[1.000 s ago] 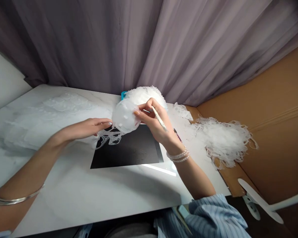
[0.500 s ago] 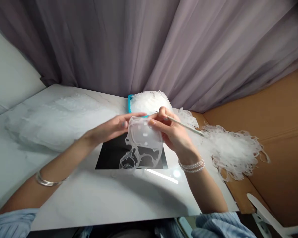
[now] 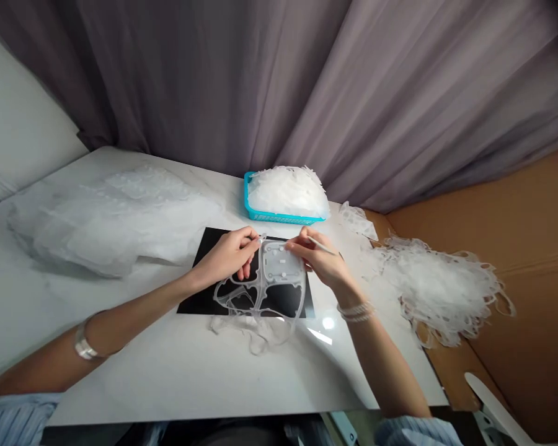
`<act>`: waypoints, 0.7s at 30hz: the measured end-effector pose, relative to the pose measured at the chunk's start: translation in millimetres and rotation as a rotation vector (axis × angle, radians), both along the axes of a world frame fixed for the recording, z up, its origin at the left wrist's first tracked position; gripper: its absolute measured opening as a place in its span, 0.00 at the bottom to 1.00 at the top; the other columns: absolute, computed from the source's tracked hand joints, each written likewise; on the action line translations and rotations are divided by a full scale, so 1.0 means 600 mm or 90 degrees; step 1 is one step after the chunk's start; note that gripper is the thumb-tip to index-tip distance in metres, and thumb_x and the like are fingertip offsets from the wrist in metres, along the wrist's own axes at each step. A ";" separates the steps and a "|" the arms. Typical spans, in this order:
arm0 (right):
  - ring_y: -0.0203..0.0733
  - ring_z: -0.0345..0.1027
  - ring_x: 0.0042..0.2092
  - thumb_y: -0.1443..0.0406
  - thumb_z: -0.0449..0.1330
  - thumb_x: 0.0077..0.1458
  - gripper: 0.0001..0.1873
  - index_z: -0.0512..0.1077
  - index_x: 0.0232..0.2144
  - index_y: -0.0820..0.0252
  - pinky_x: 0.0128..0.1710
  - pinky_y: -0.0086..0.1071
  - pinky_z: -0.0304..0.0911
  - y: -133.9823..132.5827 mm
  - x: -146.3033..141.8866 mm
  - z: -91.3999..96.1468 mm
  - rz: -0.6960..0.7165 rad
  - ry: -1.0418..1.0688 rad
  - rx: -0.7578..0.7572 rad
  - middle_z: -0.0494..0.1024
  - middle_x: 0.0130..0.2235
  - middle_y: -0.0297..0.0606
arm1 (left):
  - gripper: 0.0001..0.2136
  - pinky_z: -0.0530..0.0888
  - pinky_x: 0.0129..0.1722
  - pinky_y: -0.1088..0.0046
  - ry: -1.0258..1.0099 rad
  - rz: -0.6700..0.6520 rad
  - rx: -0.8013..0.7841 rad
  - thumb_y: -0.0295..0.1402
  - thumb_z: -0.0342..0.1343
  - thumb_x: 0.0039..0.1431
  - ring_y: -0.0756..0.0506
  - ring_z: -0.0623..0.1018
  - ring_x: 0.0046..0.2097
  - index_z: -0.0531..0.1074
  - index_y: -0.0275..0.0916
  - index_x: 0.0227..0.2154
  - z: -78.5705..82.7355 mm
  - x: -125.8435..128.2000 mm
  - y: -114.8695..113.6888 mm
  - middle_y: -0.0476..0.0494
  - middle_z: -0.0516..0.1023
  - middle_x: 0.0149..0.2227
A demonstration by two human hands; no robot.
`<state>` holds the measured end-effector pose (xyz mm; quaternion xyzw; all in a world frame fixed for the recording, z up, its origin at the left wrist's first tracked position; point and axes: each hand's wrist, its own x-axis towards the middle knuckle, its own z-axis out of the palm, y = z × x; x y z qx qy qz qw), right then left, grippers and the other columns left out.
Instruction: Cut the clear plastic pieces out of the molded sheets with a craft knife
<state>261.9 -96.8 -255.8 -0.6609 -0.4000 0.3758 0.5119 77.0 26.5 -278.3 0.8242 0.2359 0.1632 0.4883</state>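
Observation:
A transparent die-cut plastic sheet [image 3: 281, 272] lies flat on a black mat [image 3: 198, 303], with its thin trailing strips hanging past the mat's near edge. My left hand [image 3: 227, 257] pinches the sheet's upper left corner between its fingertips. My right hand [image 3: 317, 259] grips a slender white-handled pick [image 3: 323, 246], and its fingertips rest on the sheet's upper right part. The pick's tip is hidden behind those fingers. Both hands sit above the mat, with the sheet between them.
A turquoise basket [image 3: 279, 218] heaped with white plastic scraps stands beyond the mat. A loose tangle of scraps [image 3: 446, 291] lies at the right, partly on cardboard. Stacked translucent sheets [image 3: 111, 223] cover the marble table's left side. A curtain hangs behind.
The sheet has come down from the air and now lies flat on the mat. My hands have spread to its upper corners, and the pick now points up and left.

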 end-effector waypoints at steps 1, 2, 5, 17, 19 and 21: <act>0.30 0.55 0.22 0.56 0.65 0.47 0.21 0.55 0.27 0.54 0.18 0.26 0.52 0.019 0.013 -0.032 -0.020 -0.061 -0.022 0.77 0.30 0.33 | 0.10 0.74 0.21 0.69 0.018 0.011 0.032 0.40 0.44 0.68 0.44 0.77 0.22 0.66 0.41 0.39 -0.025 0.011 0.013 0.50 0.71 0.22; 0.32 0.58 0.23 0.56 0.65 0.47 0.21 0.56 0.26 0.54 0.20 0.28 0.54 0.036 0.025 -0.061 -0.045 -0.090 -0.024 0.77 0.29 0.34 | 0.10 0.76 0.26 0.65 0.030 0.027 0.077 0.38 0.45 0.67 0.41 0.79 0.27 0.67 0.39 0.40 -0.048 0.020 0.024 0.45 0.74 0.26; 0.41 0.67 0.32 0.54 0.63 0.50 0.18 0.57 0.25 0.55 0.30 0.33 0.63 0.057 0.045 -0.119 -0.115 -0.147 -0.003 0.76 0.31 0.38 | 0.14 0.72 0.49 0.47 0.037 0.051 0.209 0.32 0.46 0.65 0.29 0.74 0.54 0.67 0.33 0.50 -0.090 0.026 0.045 0.23 0.74 0.50; 0.42 0.71 0.36 0.47 0.43 0.66 0.24 0.70 0.44 0.54 0.42 0.39 0.70 -0.014 -0.050 -0.130 -0.163 -0.104 0.021 0.73 0.38 0.37 | 0.21 0.57 0.66 0.55 0.038 -0.287 0.641 0.38 0.50 0.67 0.37 0.67 0.64 0.67 0.35 0.59 -0.159 -0.004 0.051 0.30 0.69 0.62; 0.44 0.71 0.41 0.49 0.44 0.67 0.22 0.72 0.45 0.53 0.48 0.40 0.67 -0.026 -0.071 -0.142 -0.158 -0.144 0.002 0.75 0.40 0.39 | 0.21 0.57 0.65 0.52 0.041 -0.278 0.641 0.39 0.49 0.68 0.35 0.68 0.63 0.68 0.33 0.58 -0.161 -0.003 0.041 0.28 0.69 0.61; 0.46 0.71 0.44 0.51 0.45 0.67 0.21 0.72 0.47 0.53 0.51 0.40 0.64 -0.038 -0.082 -0.154 -0.162 -0.173 -0.016 0.76 0.40 0.39 | 0.21 0.57 0.65 0.50 0.046 -0.268 0.645 0.39 0.48 0.68 0.34 0.69 0.62 0.69 0.31 0.57 -0.159 -0.002 0.028 0.26 0.71 0.60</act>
